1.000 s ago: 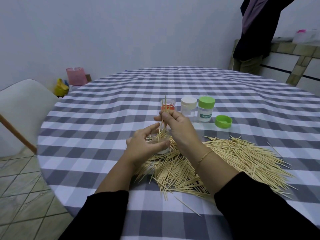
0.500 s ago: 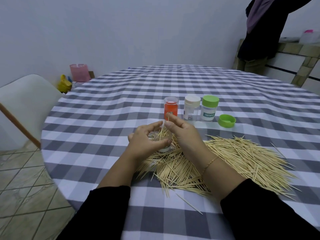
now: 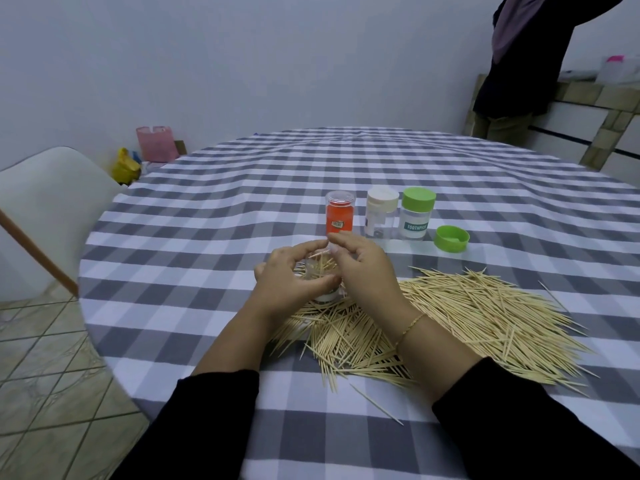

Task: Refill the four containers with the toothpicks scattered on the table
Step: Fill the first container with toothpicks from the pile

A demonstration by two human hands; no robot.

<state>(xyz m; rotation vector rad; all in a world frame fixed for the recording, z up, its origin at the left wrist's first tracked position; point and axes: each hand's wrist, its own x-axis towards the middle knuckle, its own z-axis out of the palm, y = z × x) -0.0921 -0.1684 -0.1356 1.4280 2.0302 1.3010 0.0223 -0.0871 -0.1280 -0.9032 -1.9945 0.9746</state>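
My left hand [image 3: 289,277] grips a small clear container [image 3: 320,271] that stands upright on the table and holds some toothpicks. My right hand [image 3: 363,268] rests against the container's right side, its fingertips curled over the rim on the toothpicks inside. A wide pile of toothpicks [image 3: 450,317] lies on the cloth beneath and to the right of my hands. Behind stand three containers: an orange one [image 3: 340,216], a white-capped one [image 3: 381,216] and a green-capped one [image 3: 417,216]. A loose green lid [image 3: 451,239] lies to their right.
The round table [image 3: 207,237] has a grey and white checked cloth. A white chair [image 3: 45,202] stands at the left edge. A person in dark clothes [image 3: 519,64] stands at the far right by a tiled counter [image 3: 588,98]. Pink and yellow items [image 3: 145,150] sit on the floor.
My right hand has come down from holding toothpicks upright above the container to its rim. The toothpicks now sit inside. The left hand has kept its hold.
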